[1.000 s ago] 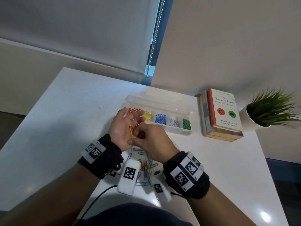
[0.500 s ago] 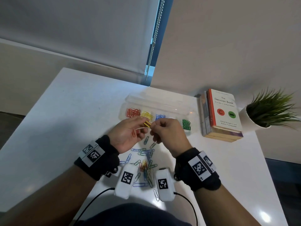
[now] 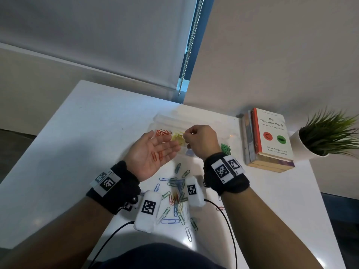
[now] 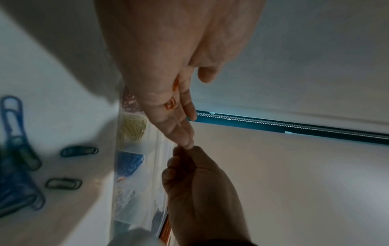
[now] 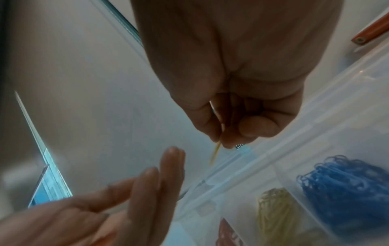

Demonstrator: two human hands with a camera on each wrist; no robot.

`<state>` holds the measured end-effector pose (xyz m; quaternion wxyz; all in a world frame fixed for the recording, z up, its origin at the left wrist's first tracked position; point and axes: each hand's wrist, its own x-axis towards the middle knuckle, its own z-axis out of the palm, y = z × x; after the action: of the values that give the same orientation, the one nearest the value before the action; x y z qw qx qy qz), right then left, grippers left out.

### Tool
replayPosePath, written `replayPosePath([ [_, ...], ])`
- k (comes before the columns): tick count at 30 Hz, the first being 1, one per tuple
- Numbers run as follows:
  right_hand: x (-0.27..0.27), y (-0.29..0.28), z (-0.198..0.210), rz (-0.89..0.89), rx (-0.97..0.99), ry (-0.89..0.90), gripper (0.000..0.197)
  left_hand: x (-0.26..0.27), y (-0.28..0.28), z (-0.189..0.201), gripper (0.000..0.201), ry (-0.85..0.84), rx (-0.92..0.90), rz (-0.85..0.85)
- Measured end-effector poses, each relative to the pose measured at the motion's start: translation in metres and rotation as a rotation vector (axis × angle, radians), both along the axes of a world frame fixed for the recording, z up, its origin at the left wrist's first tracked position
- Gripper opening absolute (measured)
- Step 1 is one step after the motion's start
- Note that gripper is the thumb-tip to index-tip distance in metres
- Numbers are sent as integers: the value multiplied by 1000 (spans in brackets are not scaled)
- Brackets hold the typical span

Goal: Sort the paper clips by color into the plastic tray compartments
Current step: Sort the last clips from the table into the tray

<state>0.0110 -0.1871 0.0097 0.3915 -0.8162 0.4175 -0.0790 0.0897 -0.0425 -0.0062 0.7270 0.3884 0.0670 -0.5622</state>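
A clear plastic tray (image 3: 165, 118) stands at the back of the white table, with red (image 3: 163, 132), yellow (image 3: 177, 137), blue (image 5: 345, 181) and green (image 3: 226, 149) clips in separate compartments. My right hand (image 3: 201, 141) hovers over the yellow compartment and pinches a yellow clip (image 5: 216, 152) between thumb and fingers. My left hand (image 3: 150, 152) lies palm up beside it, fingers straight, with two red clips (image 3: 157, 156) resting on the palm. A loose pile of mixed clips (image 3: 175, 199) lies on the table between my wrists.
A stack of books (image 3: 269, 138) lies right of the tray, and a potted plant (image 3: 322, 136) stands farther right. A blind cord (image 3: 191, 45) hangs at the wall behind. The table's left edge (image 3: 48, 121) runs diagonally.
My right hand took the yellow clip from my left palm and carried it back over the yellow compartment. My left hand opened flat, showing two red clips.
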Motion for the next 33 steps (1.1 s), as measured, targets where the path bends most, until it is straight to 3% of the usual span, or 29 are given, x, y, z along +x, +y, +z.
replayPosePath([
  [3,2,9,7,68,-47,28,13,1,0,0,51,5,3,28],
  [7,-6,38,20,342,-154,2,9,0,-4,1,56,35,-37,16],
  [11,-3,51,5,458,-165,149,24,-2,-11,1,60,0,67,-2],
  [15,1,60,-2,452,-129,138,18,-1,-12,-6,67,-83,141,-29],
  [26,11,46,11,389,27,12,14,-1,-9,7,60,-161,16,21],
  [31,35,28,13,249,-22,2,11,18,6,7,32,-301,150,85],
  [33,44,23,16,261,-94,77,11,24,13,6,25,-316,202,126],
])
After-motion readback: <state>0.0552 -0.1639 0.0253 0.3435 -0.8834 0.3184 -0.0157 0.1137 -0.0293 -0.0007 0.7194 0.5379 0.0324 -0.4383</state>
